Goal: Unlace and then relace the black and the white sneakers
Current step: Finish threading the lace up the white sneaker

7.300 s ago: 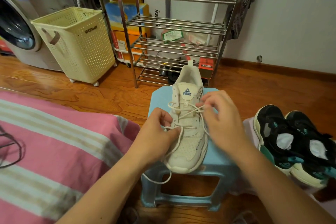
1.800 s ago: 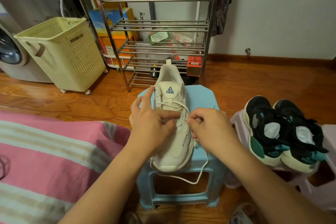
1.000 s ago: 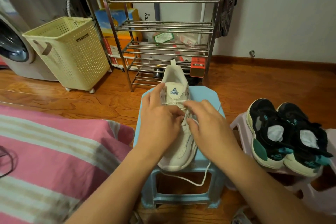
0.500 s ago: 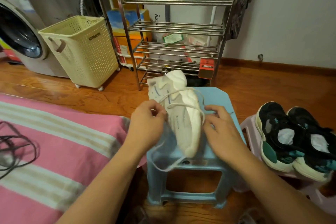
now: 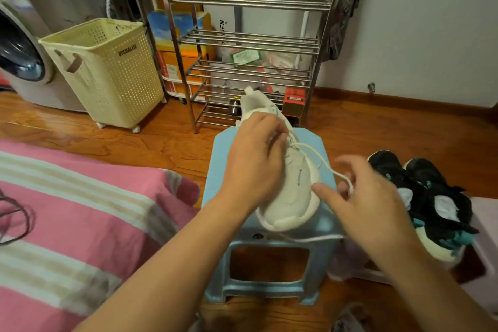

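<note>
Head view: white sneaker [image 5: 292, 191] tipped on its side on the blue stool [image 5: 318, 140], left hand [image 5: 256, 164] curled over its upper, fingers [image 5: 272, 129] gripping near the collar. Right hand [image 5: 369, 197], just right of the sneaker, has fingers loosely spread with the white lace [image 5: 326, 164] running to them; whether they pinch it cannot be told. Black sneakers [image 5: 431, 197] sit beyond the right hand on a pale stool [image 5: 485, 224].
</note>
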`<state>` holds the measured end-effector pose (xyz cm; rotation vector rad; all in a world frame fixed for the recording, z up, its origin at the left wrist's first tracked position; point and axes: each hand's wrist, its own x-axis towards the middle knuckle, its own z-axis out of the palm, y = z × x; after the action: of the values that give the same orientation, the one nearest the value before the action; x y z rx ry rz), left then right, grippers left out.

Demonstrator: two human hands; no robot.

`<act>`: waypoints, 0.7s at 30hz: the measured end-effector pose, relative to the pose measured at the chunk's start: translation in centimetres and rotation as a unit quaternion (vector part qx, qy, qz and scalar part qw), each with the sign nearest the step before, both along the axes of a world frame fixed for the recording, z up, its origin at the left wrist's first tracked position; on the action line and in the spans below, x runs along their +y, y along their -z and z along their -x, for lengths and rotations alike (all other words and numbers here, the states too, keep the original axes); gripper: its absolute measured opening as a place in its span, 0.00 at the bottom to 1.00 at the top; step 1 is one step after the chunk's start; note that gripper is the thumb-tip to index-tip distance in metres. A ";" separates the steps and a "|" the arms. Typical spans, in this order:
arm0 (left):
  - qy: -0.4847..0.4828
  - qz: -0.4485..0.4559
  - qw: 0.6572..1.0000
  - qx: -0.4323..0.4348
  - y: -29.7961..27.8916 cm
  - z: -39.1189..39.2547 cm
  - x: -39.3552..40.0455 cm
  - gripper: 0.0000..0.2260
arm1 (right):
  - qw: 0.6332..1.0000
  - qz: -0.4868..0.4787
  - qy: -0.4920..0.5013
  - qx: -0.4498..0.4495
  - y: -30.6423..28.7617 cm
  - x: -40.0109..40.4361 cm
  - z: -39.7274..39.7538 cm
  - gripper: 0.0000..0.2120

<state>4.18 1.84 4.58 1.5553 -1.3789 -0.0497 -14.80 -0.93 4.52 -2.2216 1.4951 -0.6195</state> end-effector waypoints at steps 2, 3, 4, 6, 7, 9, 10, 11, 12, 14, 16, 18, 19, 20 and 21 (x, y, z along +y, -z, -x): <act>0.021 -0.034 0.999 -0.022 -0.6 0.7 -0.7 0.04 | 0.997 0.075 -0.011 0.025 -0.5 -0.4 -0.3 0.33; 0.039 -0.081 0.996 -0.029 -0.6 1.0 -0.9 0.04 | 0.999 0.025 -0.027 -0.007 -0.9 -0.7 -0.7 0.34; 0.059 -0.136 0.988 -0.036 -0.5 1.4 -1.0 0.04 | 0.995 -0.065 -0.043 -0.063 -0.9 -1.0 -1.3 0.32; 0.083 -0.218 0.971 -0.056 -0.3 2.0 -0.9 0.04 | 0.958 -0.234 -0.070 -0.148 0.4 -1.9 -2.1 0.23; 0.081 -0.229 0.968 -0.063 -0.4 2.0 -0.9 0.04 | 0.941 -0.279 -0.081 -0.175 1.2 -2.3 -2.1 0.23; 0.066 -0.212 0.974 -0.036 -1.0 1.5 -0.9 0.04 | 0.917 -0.323 -0.103 -0.209 2.1 -2.5 -1.8 0.27; 0.057 -0.191 0.980 0.009 -1.3 1.2 -0.9 0.05 | 0.911 -0.334 -0.112 -0.214 2.3 -2.5 -1.5 0.29; 0.051 -0.165 0.982 0.074 -1.7 0.9 -0.8 0.05 | 0.907 -0.344 -0.117 -0.213 2.3 -2.4 -1.3 0.32; 0.045 -0.131 0.980 0.145 -2.1 0.7 -0.6 0.06 | 0.905 -0.352 -0.114 -0.212 2.3 -2.5 -1.2 0.34; 0.011 -0.029 0.962 0.270 -3.2 -0.3 0.0 0.06 | 0.910 -0.349 -0.112 -0.193 2.2 -2.4 -1.1 0.37; -0.043 0.093 0.913 0.396 -4.6 -2.1 0.7 0.05 | 0.920 -0.332 -0.116 -0.173 2.1 -2.1 -1.3 0.39; -0.080 0.164 0.853 0.489 -5.6 -4.1 1.3 0.05 | 0.922 -0.326 -0.117 -0.171 1.9 -1.7 -1.3 0.39; -0.081 0.155 0.841 0.512 -5.5 -4.6 1.6 0.06 | 0.916 -0.335 -0.114 -0.187 1.7 -1.4 -1.1 0.38; -0.074 0.113 0.843 0.520 -5.2 -4.6 2.0 0.06 | 0.903 -0.355 -0.106 -0.216 1.6 -1.1 -0.8 0.37; -0.060 0.048 0.854 0.515 -4.6 -4.1 2.3 0.06 | 0.882 -0.385 -0.092 -0.255 1.3 -0.8 -0.3 0.36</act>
<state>8.28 4.18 9.18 1.1978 -0.4120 -0.6364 -14.46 -1.74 3.22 -1.4103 0.9892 -0.3978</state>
